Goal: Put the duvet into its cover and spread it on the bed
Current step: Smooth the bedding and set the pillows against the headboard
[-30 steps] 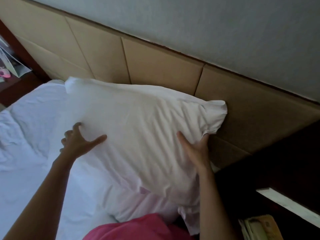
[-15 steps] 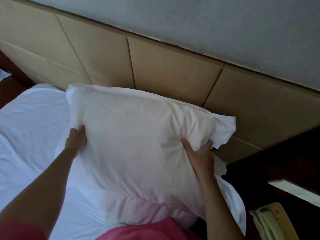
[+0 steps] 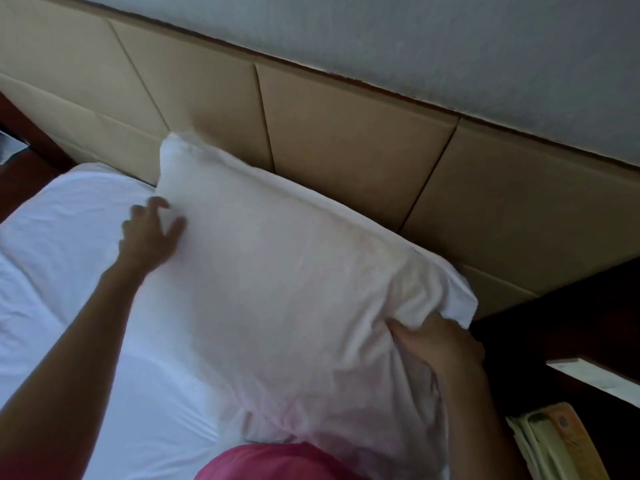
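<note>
**Pillow set against the headboard**

Pink cloth (image 3: 277,462) fills the bottom edge of the view, closest to the camera. Above it come two bare forearms and two hands. There is one white pillow (image 3: 284,289), one bed with a white sheet (image 3: 69,237), and one padded headboard (image 3: 346,133) of tan panels.

The right hand (image 3: 436,344) grips the near right corner of the pillow: its fingers are curled into the cloth, which bunches in folds around them. The left hand (image 3: 149,233) is open, the fingers spread and a little blurred; it touches the left side of the pillow, just below the far left corner. The hands are well apart, one on each side.

Compared with half a second ago, the left hand has let go of the pillow's edge and opened, and it is now higher on that side. The pillow has turned and lies lower, with its long far edge along the headboard.

No duvet or cover can be told apart from the white bedding.

At the right, beside the bed, a dark wooden stand (image 3: 571,323) carries one pale telephone (image 3: 554,445). Behind the headboard is a grey wall (image 3: 415,36).
</note>
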`<state>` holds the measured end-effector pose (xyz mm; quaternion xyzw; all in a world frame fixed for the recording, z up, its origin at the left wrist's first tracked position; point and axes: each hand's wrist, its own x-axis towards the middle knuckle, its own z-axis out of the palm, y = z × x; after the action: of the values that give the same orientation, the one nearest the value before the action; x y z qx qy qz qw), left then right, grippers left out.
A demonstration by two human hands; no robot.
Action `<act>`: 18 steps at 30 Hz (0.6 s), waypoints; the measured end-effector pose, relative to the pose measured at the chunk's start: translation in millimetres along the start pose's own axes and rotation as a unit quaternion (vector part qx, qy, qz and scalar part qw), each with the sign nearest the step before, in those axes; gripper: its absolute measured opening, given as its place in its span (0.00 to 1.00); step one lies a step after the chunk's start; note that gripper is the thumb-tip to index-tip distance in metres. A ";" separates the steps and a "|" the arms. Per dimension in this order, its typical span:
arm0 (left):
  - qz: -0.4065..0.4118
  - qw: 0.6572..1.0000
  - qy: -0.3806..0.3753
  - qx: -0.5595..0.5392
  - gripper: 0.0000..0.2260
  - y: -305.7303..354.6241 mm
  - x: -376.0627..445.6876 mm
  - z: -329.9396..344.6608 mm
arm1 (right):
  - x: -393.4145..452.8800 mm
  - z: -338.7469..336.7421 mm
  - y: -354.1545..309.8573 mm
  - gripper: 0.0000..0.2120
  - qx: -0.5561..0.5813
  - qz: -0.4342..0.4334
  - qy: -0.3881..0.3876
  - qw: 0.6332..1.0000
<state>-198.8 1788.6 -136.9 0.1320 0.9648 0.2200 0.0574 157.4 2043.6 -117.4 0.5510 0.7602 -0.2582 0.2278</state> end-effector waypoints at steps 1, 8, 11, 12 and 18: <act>0.010 0.998 -0.052 0.035 0.25 11.1 -10.2 5.6 | -3.5 -5.3 -3.3 0.42 -0.037 -0.024 0.063 0.997; 0.072 0.955 -0.196 0.211 0.47 78.2 -100.4 59.0 | 15.2 34.4 -53.6 0.67 -0.065 -0.234 -0.089 0.966; 0.069 0.944 -0.220 0.235 0.53 88.9 -127.2 75.0 | 43.9 51.9 -48.5 0.72 -0.062 -0.226 -0.116 0.965; 0.066 0.941 -0.220 0.247 0.55 92.1 -136.8 81.6 | 49.9 51.8 -48.0 0.72 -0.067 -0.224 -0.122 0.965; 0.053 0.923 -0.216 0.316 0.60 113.0 -175.1 131.7 | 67.6 55.0 -47.3 0.71 -0.117 -0.224 -0.120 0.960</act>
<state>17.3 1891.6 -196.1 0.2381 0.9402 -0.1271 0.2078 96.1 2044.7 -195.3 0.3011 0.8562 -0.2757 0.3166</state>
